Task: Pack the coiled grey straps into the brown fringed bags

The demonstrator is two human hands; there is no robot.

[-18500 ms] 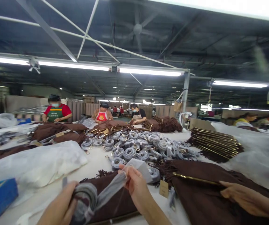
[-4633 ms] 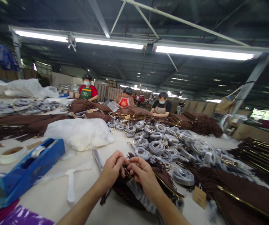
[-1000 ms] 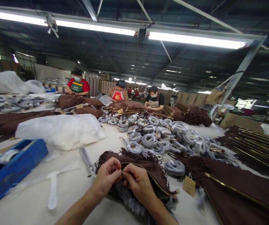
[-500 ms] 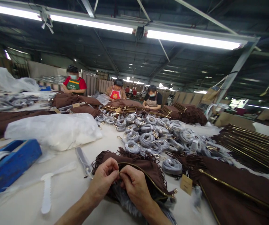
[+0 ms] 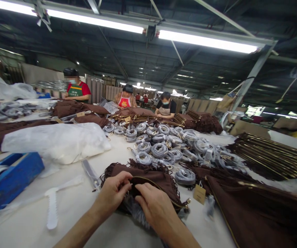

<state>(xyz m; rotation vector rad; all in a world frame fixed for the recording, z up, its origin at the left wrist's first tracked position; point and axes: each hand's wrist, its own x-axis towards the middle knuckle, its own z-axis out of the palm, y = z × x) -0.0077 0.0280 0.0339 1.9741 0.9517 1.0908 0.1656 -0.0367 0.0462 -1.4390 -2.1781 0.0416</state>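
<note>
A brown fringed bag point(image 5: 153, 179) with a gold zipper lies on the white table point(image 5: 34, 227) in front of me. My left hand point(image 5: 113, 194) pinches the bag's near edge by the zipper, fingers closed. My right hand point(image 5: 155, 206) presses on the bag beside it, fingers curled over a grey wrapped strap point(image 5: 135, 212) that sticks out underneath. A paper tag point(image 5: 199, 194) hangs at the bag's right end.
Several coiled grey straps point(image 5: 161, 148) lie piled mid-table. More brown bags point(image 5: 251, 206) lie to the right. A white plastic bag point(image 5: 57, 141), a blue tape dispenser point(image 5: 6, 182) and a white serrated strip point(image 5: 51, 210) sit left. Three people point(image 5: 165, 106) work across the table.
My hands stayed pinched together on the bag's zipper edge. The right hand slid a little lower over the bag. The view shifted slightly left and down.
</note>
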